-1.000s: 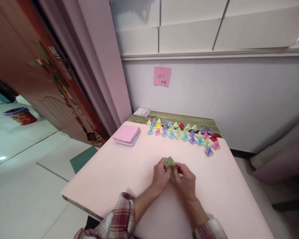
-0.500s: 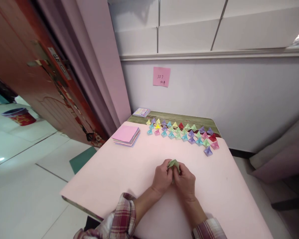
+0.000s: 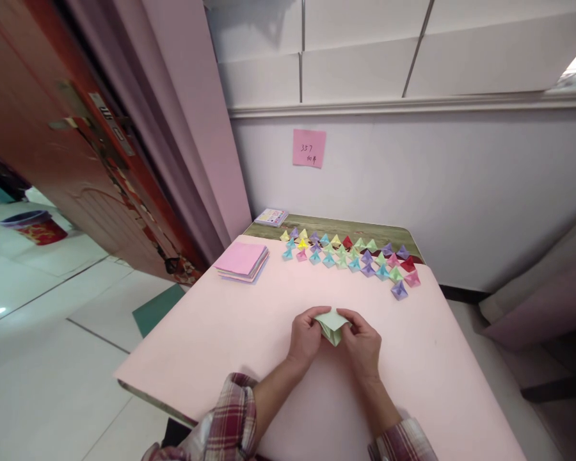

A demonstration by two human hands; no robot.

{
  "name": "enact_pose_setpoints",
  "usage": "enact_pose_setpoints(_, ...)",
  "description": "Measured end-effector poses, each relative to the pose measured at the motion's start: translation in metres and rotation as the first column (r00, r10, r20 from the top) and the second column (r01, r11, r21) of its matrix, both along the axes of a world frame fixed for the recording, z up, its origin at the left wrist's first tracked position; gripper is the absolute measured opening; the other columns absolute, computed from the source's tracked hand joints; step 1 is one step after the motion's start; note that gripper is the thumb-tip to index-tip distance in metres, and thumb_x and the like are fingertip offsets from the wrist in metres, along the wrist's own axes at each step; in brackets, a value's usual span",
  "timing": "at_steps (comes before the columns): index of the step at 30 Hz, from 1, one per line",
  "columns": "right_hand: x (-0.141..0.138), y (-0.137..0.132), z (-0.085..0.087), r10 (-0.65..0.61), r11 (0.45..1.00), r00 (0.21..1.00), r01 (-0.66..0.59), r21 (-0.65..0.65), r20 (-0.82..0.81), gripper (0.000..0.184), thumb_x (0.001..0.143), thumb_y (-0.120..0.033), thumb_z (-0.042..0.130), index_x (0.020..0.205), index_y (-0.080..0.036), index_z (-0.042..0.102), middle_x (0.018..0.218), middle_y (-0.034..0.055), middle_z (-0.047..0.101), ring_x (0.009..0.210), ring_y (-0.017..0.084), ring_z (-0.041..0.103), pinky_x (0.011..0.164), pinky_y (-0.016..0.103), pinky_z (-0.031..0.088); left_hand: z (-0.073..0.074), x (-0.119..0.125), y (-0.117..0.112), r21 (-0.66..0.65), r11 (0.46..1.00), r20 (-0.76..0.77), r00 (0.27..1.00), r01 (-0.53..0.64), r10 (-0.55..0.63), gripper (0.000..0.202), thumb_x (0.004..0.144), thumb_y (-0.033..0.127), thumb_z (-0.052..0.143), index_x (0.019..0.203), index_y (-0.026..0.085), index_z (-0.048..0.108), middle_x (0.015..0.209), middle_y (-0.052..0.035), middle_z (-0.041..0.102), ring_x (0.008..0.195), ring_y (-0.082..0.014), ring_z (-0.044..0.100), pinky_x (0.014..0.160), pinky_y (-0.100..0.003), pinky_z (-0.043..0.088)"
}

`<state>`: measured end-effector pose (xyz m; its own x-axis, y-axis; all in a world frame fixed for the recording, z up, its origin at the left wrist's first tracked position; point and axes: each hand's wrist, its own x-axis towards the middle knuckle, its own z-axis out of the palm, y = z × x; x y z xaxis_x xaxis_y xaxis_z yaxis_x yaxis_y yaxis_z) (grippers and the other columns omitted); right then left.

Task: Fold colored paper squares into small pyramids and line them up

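Observation:
A light green folded paper (image 3: 333, 322) is held between my two hands above the near middle of the table. My left hand (image 3: 306, 336) pinches its left corner, index finger along the top edge and thumb below. On the other side, my right hand (image 3: 362, 339) grips the right corner in much the same way. The paper has a flat top face and pleated layers that come to a point toward me. Beyond my hands stand rows of small folded paper pieces (image 3: 354, 264) in several colours. The nearest of these is a purple folded piece (image 3: 399, 291).
A stack of square paper (image 3: 242, 259), pink on top, lies at the table's left. Behind it, a packet (image 3: 271, 217) rests by the wall. The pink tabletop (image 3: 211, 346) ends at a left edge above the tiled floor. A pink note (image 3: 309, 148) is stuck to the wall.
My hands have moved slightly apart and turned the green paper, so its flat top and pleated front now show. Before, my fingers covered most of it.

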<state>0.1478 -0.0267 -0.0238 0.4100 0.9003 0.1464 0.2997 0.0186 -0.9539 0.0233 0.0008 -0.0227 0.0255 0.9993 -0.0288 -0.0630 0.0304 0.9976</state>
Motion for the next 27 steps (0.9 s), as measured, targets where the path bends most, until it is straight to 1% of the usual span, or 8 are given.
enact_pose_setpoints(3, 0.001, 0.002, -0.001, 0.072, 0.996, 0.983, -0.079, -0.039, -0.171, 0.03, 0.067, -0.02, 0.05, 0.088, -0.021, 0.072, 0.081, 0.0025, 0.073, 0.07, 0.02, 0.064, 0.063, 0.028, 0.049, 0.001, -0.003, 0.002, 0.022, 1.0, -0.025, 1.0, 0.017, -0.017, 0.035, 0.065, 0.011, 0.047, 0.086, 0.017, 0.075, 0.081, -0.0049, 0.072, 0.074, -0.0184, 0.064, 0.068, -0.029, 0.05)
enact_pose_setpoints(6, 0.0, 0.005, -0.003, 0.155, 0.983, 0.929, -0.179, -0.041, -0.336, 0.03, 0.066, -0.019, 0.05, 0.088, -0.02, 0.07, 0.086, 0.0036, 0.073, 0.08, 0.022, 0.065, 0.067, 0.029, 0.05, 0.005, -0.007, 0.003, 0.039, 0.998, -0.06, 0.997, 0.053, -0.051, 0.033, 0.065, 0.01, 0.048, 0.084, 0.017, 0.074, 0.083, -0.0044, 0.072, 0.077, -0.0185, 0.064, 0.071, -0.029, 0.049)
enact_pose_setpoints(12, 0.006, 0.006, -0.001, 0.252, 0.958, 0.885, -0.285, -0.028, -0.39, 0.025, 0.069, -0.021, 0.056, 0.09, -0.019, 0.07, 0.088, 0.0041, 0.072, 0.084, 0.024, 0.064, 0.074, 0.031, 0.05, 0.01, -0.022, 0.002, -0.016, 0.958, -0.015, 0.958, 0.287, -0.287, 0.038, 0.066, 0.014, 0.064, 0.104, 0.016, 0.067, 0.094, -0.0053, 0.07, 0.083, -0.0192, 0.063, 0.073, -0.029, 0.048)
enact_pose_setpoints(15, 0.007, 0.005, 0.001, 0.279, 0.95, 0.834, -0.314, 0.006, -0.476, 0.025, 0.076, -0.031, 0.06, 0.096, -0.019, 0.07, 0.092, 0.0055, 0.071, 0.087, 0.024, 0.063, 0.076, 0.033, 0.05, 0.015, -0.03, 0.003, -0.031, 0.927, 0.051, 0.927, 0.373, -0.371, 0.042, 0.069, 0.018, 0.067, 0.111, 0.017, 0.064, 0.101, -0.0068, 0.069, 0.089, -0.0209, 0.063, 0.079, -0.031, 0.047)
enact_pose_setpoints(18, 0.006, 0.005, -0.001, 0.242, 0.956, 0.788, -0.294, -0.001, -0.566, 0.032, 0.079, -0.044, 0.064, 0.098, -0.02, 0.069, 0.095, 0.0066, 0.071, 0.087, 0.025, 0.064, 0.075, 0.034, 0.052, 0.016, -0.032, 0.004, -0.032, 0.956, 0.01, 0.957, 0.291, -0.291, 0.032, 0.074, 0.025, 0.065, 0.105, 0.016, 0.068, 0.101, -0.0077, 0.069, 0.09, -0.0217, 0.062, 0.081, -0.032, 0.047)
enact_pose_setpoints(22, 0.005, 0.008, -0.008, 0.23, 0.952, 0.795, -0.303, -0.039, -0.562, 0.04, 0.069, -0.043, 0.076, 0.1, -0.02, 0.068, 0.082, 0.0045, 0.07, 0.076, 0.022, 0.065, 0.067, 0.031, 0.052, 0.009, -0.028, 0.006, -0.016, 0.987, -0.025, 0.987, 0.158, -0.159, 0.026, 0.074, 0.028, 0.067, 0.097, 0.015, 0.071, 0.083, -0.0052, 0.069, 0.072, -0.0173, 0.06, 0.067, -0.028, 0.046)
enact_pose_setpoints(24, 0.006, 0.009, -0.011, 0.236, 0.952, 0.805, -0.305, -0.038, -0.544, 0.039, 0.068, -0.042, 0.077, 0.099, -0.02, 0.068, 0.076, 0.0032, 0.07, 0.07, 0.02, 0.064, 0.063, 0.03, 0.051, 0.004, -0.026, 0.007, -0.008, 0.99, 0.001, 0.99, 0.141, -0.141, 0.024, 0.073, 0.026, 0.069, 0.094, 0.016, 0.072, 0.079, -0.0041, 0.069, 0.069, -0.0159, 0.059, 0.065, -0.027, 0.045)
enact_pose_setpoints(27, 0.008, 0.01, -0.014, 0.205, 0.965, 0.83, -0.26, -0.034, -0.518, 0.032, 0.07, -0.041, 0.074, 0.094, -0.02, 0.07, 0.082, 0.005, 0.071, 0.073, 0.02, 0.064, 0.065, 0.03, 0.051, 0.003, -0.025, 0.007, -0.025, 0.987, 0.068, 0.985, 0.158, -0.156, 0.021, 0.073, 0.029, 0.069, 0.089, 0.015, 0.073, 0.08, -0.0046, 0.069, 0.071, -0.0164, 0.059, 0.068, -0.027, 0.045)
